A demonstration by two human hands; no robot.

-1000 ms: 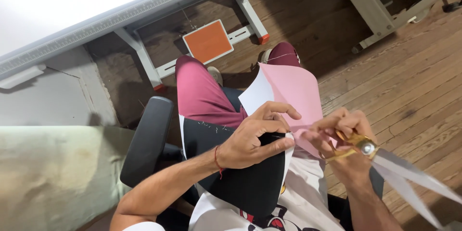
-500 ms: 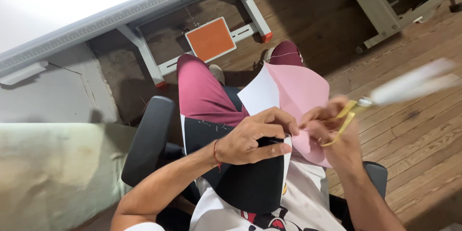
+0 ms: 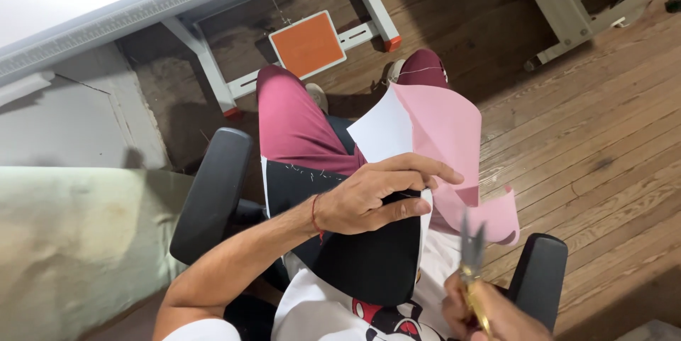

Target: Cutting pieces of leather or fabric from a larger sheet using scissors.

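Seated in a black chair, I look down at my lap. My left hand [image 3: 376, 195] pinches a black fabric piece [image 3: 369, 256] together with a pink and white paper sheet [image 3: 440, 135] that lies over my maroon-trousered legs. My right hand [image 3: 489, 312] sits low at the frame's bottom edge, gripping gold-handled scissors [image 3: 472, 256] whose blades point up toward the pink sheet's lower corner. The blades are blurred and close together, a little apart from the paper.
A grey-framed table [image 3: 206, 64] with an orange foot pedal [image 3: 307, 43] stands ahead of my knees. Chair armrests [image 3: 213, 185] flank me on both sides. A pale green cushion [image 3: 71, 256] lies at left. Wooden floorboards [image 3: 603, 135] spread to the right.
My right hand has swung the scissors from out at the right down to near my body, blades now pointing upward. The left hand keeps its hold on the fabric and paper.
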